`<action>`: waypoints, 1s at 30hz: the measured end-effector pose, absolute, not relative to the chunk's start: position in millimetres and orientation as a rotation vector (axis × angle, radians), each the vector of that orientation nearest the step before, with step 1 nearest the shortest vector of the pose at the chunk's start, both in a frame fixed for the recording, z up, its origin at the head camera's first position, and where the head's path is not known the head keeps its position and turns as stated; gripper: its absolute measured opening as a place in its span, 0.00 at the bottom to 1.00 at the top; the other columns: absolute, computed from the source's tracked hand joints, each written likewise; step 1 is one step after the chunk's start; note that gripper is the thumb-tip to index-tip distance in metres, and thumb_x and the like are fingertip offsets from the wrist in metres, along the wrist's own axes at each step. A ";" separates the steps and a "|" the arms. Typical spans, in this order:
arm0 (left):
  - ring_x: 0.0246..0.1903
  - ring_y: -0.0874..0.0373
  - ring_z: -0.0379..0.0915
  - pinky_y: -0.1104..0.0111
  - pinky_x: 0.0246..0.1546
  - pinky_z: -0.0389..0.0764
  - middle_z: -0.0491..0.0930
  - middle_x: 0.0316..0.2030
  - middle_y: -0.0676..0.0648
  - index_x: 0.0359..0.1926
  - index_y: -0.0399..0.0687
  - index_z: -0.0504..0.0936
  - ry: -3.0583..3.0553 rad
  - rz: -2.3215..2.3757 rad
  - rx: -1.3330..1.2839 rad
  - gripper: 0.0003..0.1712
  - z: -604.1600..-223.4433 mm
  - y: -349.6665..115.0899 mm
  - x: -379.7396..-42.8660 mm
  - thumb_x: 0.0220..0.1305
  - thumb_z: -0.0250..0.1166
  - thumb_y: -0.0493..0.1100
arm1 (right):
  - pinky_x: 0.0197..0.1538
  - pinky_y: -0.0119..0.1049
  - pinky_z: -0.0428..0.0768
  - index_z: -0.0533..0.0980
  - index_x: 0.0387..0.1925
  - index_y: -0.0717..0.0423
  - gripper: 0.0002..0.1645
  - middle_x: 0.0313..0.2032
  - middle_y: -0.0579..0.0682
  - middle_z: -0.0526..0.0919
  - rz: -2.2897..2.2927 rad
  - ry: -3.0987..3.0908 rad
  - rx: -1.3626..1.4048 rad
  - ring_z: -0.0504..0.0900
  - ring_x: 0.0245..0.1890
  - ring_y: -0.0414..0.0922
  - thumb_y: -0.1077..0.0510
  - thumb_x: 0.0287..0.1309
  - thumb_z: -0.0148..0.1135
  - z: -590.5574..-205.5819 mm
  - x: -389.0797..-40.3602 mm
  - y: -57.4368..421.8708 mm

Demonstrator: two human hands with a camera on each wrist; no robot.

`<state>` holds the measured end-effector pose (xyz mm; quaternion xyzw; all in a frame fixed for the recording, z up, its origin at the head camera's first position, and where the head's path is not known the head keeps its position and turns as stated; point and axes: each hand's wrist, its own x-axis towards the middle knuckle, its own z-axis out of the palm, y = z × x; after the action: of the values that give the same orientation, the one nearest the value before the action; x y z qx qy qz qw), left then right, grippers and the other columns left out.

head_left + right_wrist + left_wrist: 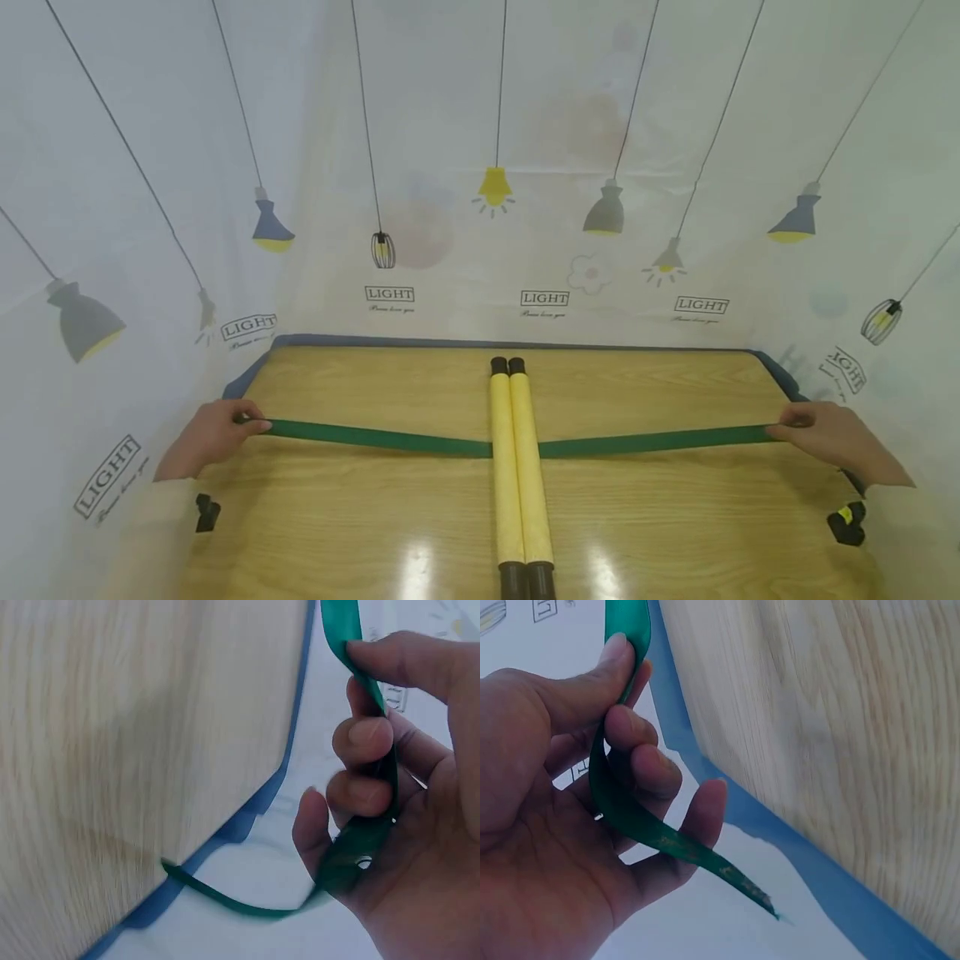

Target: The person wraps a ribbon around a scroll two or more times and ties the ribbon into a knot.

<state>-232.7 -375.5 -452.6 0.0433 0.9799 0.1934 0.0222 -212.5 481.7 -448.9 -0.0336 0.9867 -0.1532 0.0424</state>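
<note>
A long green ribbon [375, 437] stretches sideways and passes beneath two yellow tubes [510, 467] with dark end caps, which lie side by side. At one side my left hand [213, 435] pinches the ribbon between thumb and finger. In the left wrist view, a loose ribbon end [664, 838] trails across the fingers of the left hand [570, 765]. On the opposite side, my right hand [832, 437] pinches the ribbon the same way. The right wrist view has the ribbon's other tail [247, 907] hanging past the right hand [412, 787]. Both hands are held out near the table's side edges.
The wood-grain table [360, 517] has a blue border [450, 341] at its far edge. A white sheet [450, 100] printed with hanging lamps rises behind and at both sides. Small black pieces [207, 512] show beside each light sleeve [153, 533].
</note>
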 end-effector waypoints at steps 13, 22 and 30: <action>0.33 0.49 0.75 0.55 0.35 0.76 0.81 0.34 0.39 0.37 0.36 0.83 2.944 0.471 -0.009 0.14 -471.6 -391.6 -244.4 0.63 0.66 0.45 | 0.40 0.58 0.77 0.79 0.45 0.69 0.27 0.44 0.71 0.80 -0.459 3.044 -0.080 0.78 0.41 0.66 0.45 0.65 0.60 -476.0 -219.1 504.2; 0.51 0.23 0.56 0.37 0.47 0.68 0.68 0.50 0.20 0.54 0.24 0.72 3.095 0.437 0.026 0.36 -473.4 -362.6 -238.4 0.61 0.67 0.53 | 0.46 0.65 0.73 0.72 0.57 0.75 0.36 0.55 0.79 0.70 -0.530 3.097 -0.154 0.71 0.50 0.74 0.44 0.68 0.57 -479.8 -221.1 479.1; 0.40 0.40 0.68 0.50 0.40 0.74 0.72 0.38 0.35 0.38 0.35 0.76 3.076 0.588 0.082 0.28 -471.4 -273.5 -235.0 0.67 0.61 0.60 | 0.41 0.55 0.79 0.73 0.53 0.73 0.34 0.47 0.71 0.78 -0.635 3.074 -0.148 0.78 0.43 0.64 0.42 0.69 0.55 -472.6 -223.4 433.0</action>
<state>-235.0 -273.5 -471.4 0.0260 0.9819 0.1877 0.0046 -223.4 433.0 -472.6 -0.0472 0.9782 -0.2020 -0.0002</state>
